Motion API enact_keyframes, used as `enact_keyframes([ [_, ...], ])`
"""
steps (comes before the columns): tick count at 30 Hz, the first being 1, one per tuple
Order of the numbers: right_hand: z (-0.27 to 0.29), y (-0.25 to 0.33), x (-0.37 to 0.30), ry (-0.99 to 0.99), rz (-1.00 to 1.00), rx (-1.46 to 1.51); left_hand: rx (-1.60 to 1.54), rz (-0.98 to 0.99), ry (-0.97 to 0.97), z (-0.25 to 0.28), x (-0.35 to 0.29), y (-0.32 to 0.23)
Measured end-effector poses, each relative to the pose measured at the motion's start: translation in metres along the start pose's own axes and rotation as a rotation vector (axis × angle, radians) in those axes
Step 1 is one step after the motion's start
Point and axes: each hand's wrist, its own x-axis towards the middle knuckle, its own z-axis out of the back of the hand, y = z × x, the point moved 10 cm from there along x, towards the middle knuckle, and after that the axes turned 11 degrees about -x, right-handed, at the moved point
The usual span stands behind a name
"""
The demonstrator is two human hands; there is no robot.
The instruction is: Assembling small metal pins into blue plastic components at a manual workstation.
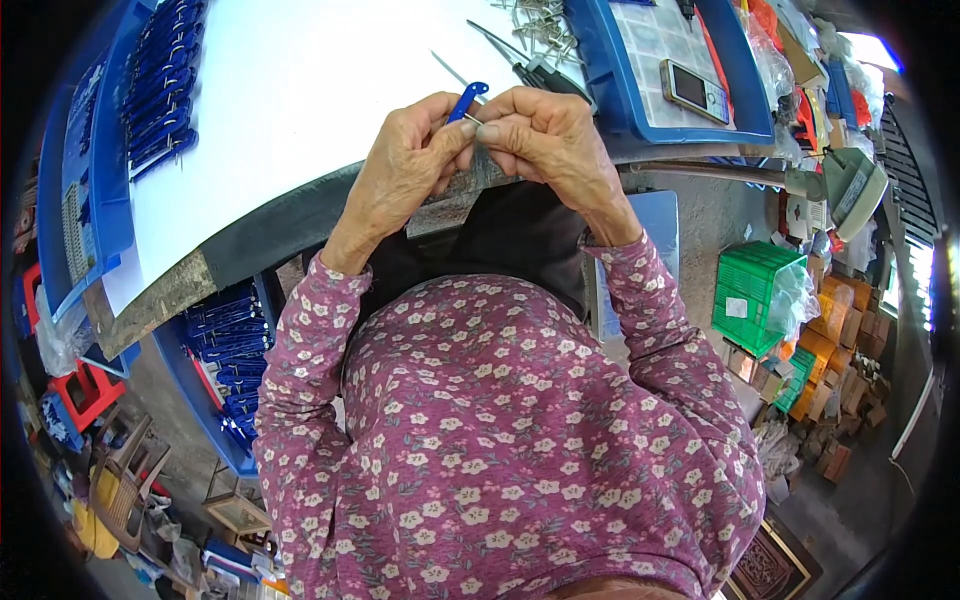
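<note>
My left hand [400,155] is closed round a slim blue handle [465,102] with small holes at its rounded end. A thin, pointed metal strip [450,68] sticks out beyond the fingers, up and to the left. My right hand [545,130] meets the left above the table's near edge. Its thumb and forefinger pinch a thin metal pin [472,119] against the blue handle; the covered end cannot be made out. Just beyond the right hand lie dark-handled tools [545,75] and a heap of small metal pins [545,28].
Blue-handled pieces [165,85] lie in a row at the table's left. A blue tray [620,75] at the right holds a mobile phone [693,90]. Below the table's left edge stands a blue bin [215,430] of blue pieces. A green crate [752,295] stands on the floor.
</note>
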Motion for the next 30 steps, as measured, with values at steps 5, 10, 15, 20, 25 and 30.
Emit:
enact_keyframes([
  [5,0.000,0.010,-0.004,-0.041,0.177,-0.226,0.114,0.034,-0.002,0.000,-0.006,0.002],
  [10,-0.011,0.037,-0.015,-0.154,0.486,-0.801,0.151,0.044,-0.030,0.005,-0.006,0.005],
  [15,-0.026,0.043,-0.019,-0.150,0.557,-1.106,0.134,0.044,-0.019,0.008,-0.005,0.007],
  [20,-0.022,0.037,-0.014,-0.128,0.529,-1.008,-0.025,0.081,-0.041,0.010,-0.005,0.009],
  [25,-0.016,0.044,-0.013,-0.136,0.546,-0.784,-0.078,0.080,-0.054,0.012,-0.005,0.007],
  [30,-0.012,0.036,-0.010,-0.032,0.358,-0.591,-0.146,0.080,-0.034,0.013,-0.006,0.005],
])
